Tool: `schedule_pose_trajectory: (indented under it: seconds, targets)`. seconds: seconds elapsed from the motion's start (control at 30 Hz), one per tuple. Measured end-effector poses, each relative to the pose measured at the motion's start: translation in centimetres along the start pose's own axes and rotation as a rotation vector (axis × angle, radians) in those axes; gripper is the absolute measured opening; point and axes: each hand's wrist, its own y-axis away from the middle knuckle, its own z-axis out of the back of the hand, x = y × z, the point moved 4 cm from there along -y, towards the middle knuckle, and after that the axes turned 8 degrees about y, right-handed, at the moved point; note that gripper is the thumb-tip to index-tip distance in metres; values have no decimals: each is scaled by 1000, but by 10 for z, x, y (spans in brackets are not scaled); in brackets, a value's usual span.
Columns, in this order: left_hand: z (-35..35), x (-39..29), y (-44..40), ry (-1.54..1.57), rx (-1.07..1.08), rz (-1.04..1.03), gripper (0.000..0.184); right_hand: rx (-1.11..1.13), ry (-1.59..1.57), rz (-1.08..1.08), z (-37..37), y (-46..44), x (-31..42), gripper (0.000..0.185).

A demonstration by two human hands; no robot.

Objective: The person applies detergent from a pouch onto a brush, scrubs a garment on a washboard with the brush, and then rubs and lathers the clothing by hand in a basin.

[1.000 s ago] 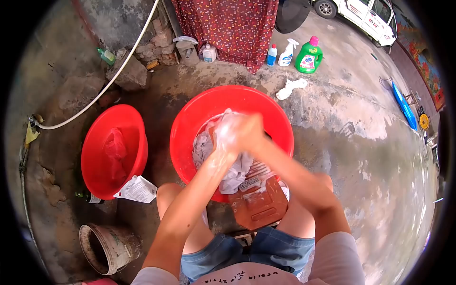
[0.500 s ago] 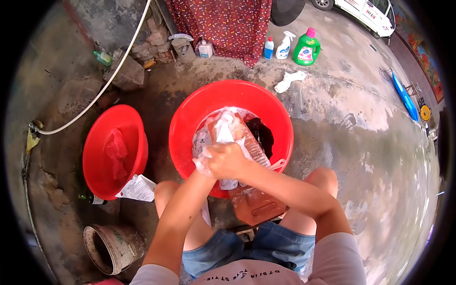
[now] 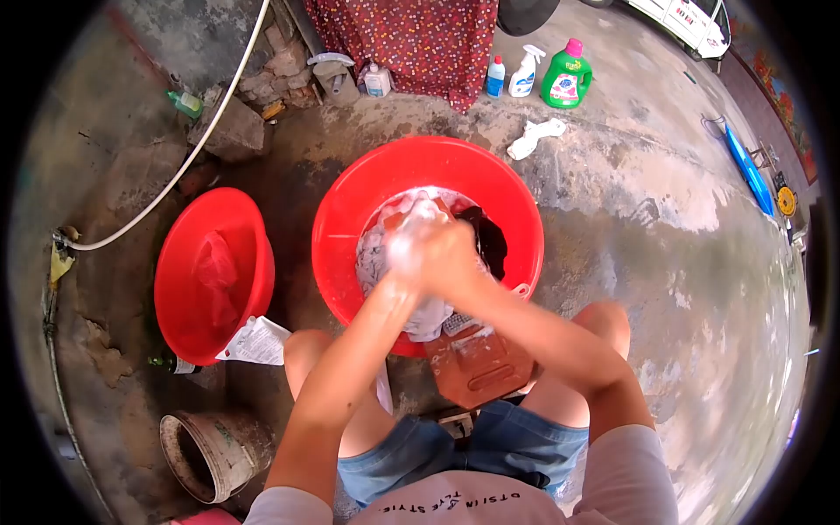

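Observation:
A brown washboard (image 3: 481,363) leans into a large red basin (image 3: 341,197), its handle end between my knees. My left hand (image 3: 405,255), smeared by motion and covered in suds, is pressed against my right hand (image 3: 451,254) above the board. Both hands look closed on a soapy, pale wet cloth (image 3: 429,317), which hangs down below them over the washboard. Most of the fingers are hidden by foam and blur. Grey patterned fabric (image 3: 372,258) lies at the basin's left side, with a black cloth (image 3: 492,245) at its right.
A smaller red basin (image 3: 210,280) with a red cloth inside tilts at the left, beside a white packet (image 3: 255,339). A dirty bucket (image 3: 214,455) lies below. Detergent (image 3: 567,77), a spray bottle (image 3: 525,72) and a white sock (image 3: 535,137) sit beyond the basin. A hose (image 3: 192,157) crosses the upper left.
My hands have moved up and forward along the washboard, away from my body, with the cloth. More of the pale cloth now shows below my wrists.

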Motion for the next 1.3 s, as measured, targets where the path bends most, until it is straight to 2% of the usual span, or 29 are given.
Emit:
schedule_pose_trajectory:
  seconds: [0.03,0.07,0.1,0.13,0.17,0.2,0.23,0.3,0.33,0.37,0.43,0.5,0.53,0.63,0.67,0.77,0.9,0.93,1.03,1.07,1.1,1.13,1.2,1.23,1.27,1.3]
  targets:
    - [-9,1,2,14,10,31,26,-252,-77,107,4,2,2,14]
    - [-10,5,7,-20,-204,-25,26,-500,-117,225,8,6,4,19]
    - [-21,8,13,-50,-392,-62,25,-491,-122,209,8,-4,-19,22]
    - [-31,8,18,-74,-503,-73,25,-332,-25,67,7,-18,-46,23]
    - [-42,3,21,-84,-505,-57,25,-215,-92,-191,6,-27,-75,26]
    - [-59,-4,25,-164,-456,-85,28,-26,-401,-368,9,-27,-87,26]
    - [-56,-20,29,-326,-509,-169,30,163,-703,-538,13,-30,-95,27]
    - [-67,-50,34,-490,-268,-58,32,195,-1149,-502,26,-16,-83,25]
    - [-73,-53,35,-603,-287,-75,31,202,-1366,-473,35,-11,-79,25]
    - [-80,-52,39,-713,-305,-92,30,331,-1406,-453,42,-8,-77,19]
    - [-89,-52,43,-951,-302,-68,28,296,-1491,-273,47,-6,-79,14]
    - [-95,-56,47,-1218,-254,20,25,323,-1392,-263,57,-6,-77,17]
    - [-99,-58,49,-1255,-288,92,18,334,-1345,-257,63,-8,-74,19]
    - [-87,-67,53,-1046,-246,-4,17,409,-1316,-202,72,-11,-66,28]
    - [-83,-68,55,-975,-323,-119,17,410,-1342,-185,74,-12,-65,31]
    - [-90,-69,51,-783,-166,-213,18,723,-1050,-292,63,-7,-85,30]
    - [-78,-80,53,-581,-255,-217,19,341,-779,-151,59,-12,-95,33]
    - [-72,-80,54,-555,-332,-285,19,230,-921,-218,54,-13,-94,29]
    - [-68,-73,40,-404,-322,-251,20,-79,-1251,-476,44,-18,-75,26]
    - [-63,-65,35,-395,-444,-176,23,-201,-982,-371,51,-18,-54,27]
    - [-67,-52,30,-336,-565,-175,23,-264,-782,-137,52,-18,-25,26]
    - [-33,-44,18,-163,-136,-28,22,-282,-510,93,48,-8,9,23]
    - [-5,-31,14,-38,91,-10,21,-428,-171,303,31,-5,32,19]
    - [-21,-13,18,-91,-116,-134,22,-501,-80,257,34,-14,17,20]
    - [-42,-4,20,-142,-316,-265,22,-429,63,87,29,-22,4,20]
    - [-69,-1,24,-261,-488,-245,24,-332,219,-69,27,-30,-8,21]
